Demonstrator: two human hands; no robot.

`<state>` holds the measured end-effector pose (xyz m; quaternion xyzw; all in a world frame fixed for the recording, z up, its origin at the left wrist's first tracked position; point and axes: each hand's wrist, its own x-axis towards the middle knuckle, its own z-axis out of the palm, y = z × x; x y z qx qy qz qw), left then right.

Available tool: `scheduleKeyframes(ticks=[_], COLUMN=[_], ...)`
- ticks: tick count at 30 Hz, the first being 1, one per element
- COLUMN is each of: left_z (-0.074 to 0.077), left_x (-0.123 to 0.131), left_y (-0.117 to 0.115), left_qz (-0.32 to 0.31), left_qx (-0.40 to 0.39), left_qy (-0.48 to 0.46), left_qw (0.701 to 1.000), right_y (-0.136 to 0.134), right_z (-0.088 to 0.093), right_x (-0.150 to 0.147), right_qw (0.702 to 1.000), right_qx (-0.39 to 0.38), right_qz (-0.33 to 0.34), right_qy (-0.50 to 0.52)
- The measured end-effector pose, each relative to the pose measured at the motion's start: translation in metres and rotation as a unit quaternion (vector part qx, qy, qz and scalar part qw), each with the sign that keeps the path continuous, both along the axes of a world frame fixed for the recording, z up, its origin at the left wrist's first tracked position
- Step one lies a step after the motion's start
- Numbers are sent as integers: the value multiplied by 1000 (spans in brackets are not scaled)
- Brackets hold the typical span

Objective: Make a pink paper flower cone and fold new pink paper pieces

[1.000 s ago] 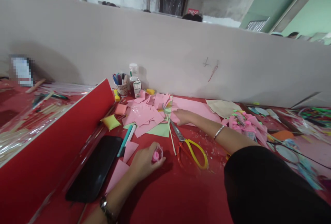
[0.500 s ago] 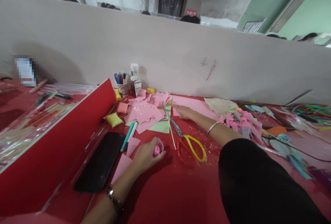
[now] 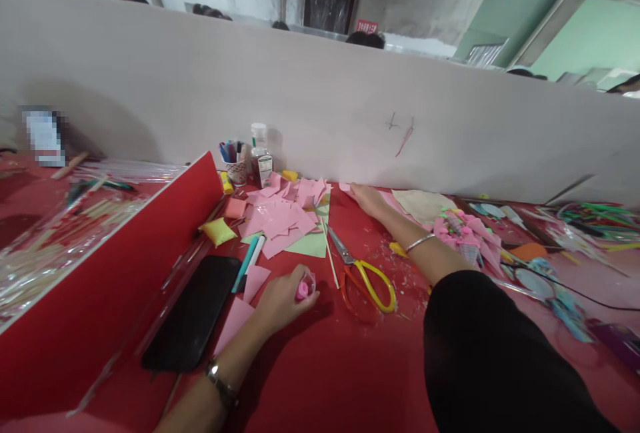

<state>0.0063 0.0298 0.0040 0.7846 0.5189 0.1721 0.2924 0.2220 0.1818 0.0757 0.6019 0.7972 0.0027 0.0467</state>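
the red counter [image 3: 340, 380] spreads across the lower frame beneath your work, and the red board [image 3: 125, 253] slants down its left, apparently to wall off the sticks [image 3: 100, 240] beyond. the scraps [image 3: 277, 216] lie heaped at centre, probably set back to leave you room in front. the phone [image 3: 193, 313] lies flat at lower left, beside the board. the pink sheet [image 3: 393, 201] is right of the heap, partly under your right arm. the scissors [image 3: 351, 261] lie right of centre, handles towards you, likely for easy pick-up. your right hand [image 3: 367, 200] stretches onto the sheet; whether it pinches it, you cannot tell from here. your left hand [image 3: 283, 296], low at centre, curls around the pink piece [image 3: 302, 290], presumably to steady it upright.
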Motion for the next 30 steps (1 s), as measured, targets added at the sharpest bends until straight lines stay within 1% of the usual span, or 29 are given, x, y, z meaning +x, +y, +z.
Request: scheduleKeyframes(ticks=[3, 6, 9, 13, 14, 16, 19, 21, 24, 26, 28, 29, 30], left_z=[0, -2, -3, -2, -2, -2, -7, -12, -16, -11, 1, 8, 16], left_x=[0, -1, -1, 0, 0, -1, -2, -3, -4, -2, 3, 6, 11], left_y=[0, 0, 0, -1, 0, 2, 7, 10, 11, 11, 13, 17, 22], left_qz=[-4, -4, -2, 8, 23, 73, 152, 180, 198, 194, 169, 151, 142], left_qx=[3, 5, 5, 8, 14, 43, 117, 153, 175, 183, 172, 152, 116], left_qy=[-3, 1, 5, 5, 2, -7, -11, -4, -18, -56, -127, -178, -240], left_qw=[1000, 1000, 1000, 1000, 1000, 996, 981, 972, 964, 962, 962, 960, 953], right_y=[-6, -11, -12, -11, -12, -13, -15, -17, -20, -22, -25, -26, -27], right_z=[5, 2, -7, -17, -18, -19, -18, -17, -15, -14, -14, -14, -14], right_x=[-6, -12, -19, -26, -27, -28, -28, -27, -27, -28, -29, -29, -30], right_qw=[997, 994, 995, 996, 996, 993, 990, 988, 988, 988, 988, 987, 986], right_qx=[59, 74, 52, -35, -58, -93, -119, -126, -118, -103, -87, -80, -75], right_qz=[-36, -53, -59, -30, -21, -8, -2, -6, -17, -30, -48, -59, -70], right_qy=[30, 52, 66, 72, 72, 74, 81, 88, 99, 107, 117, 122, 129])
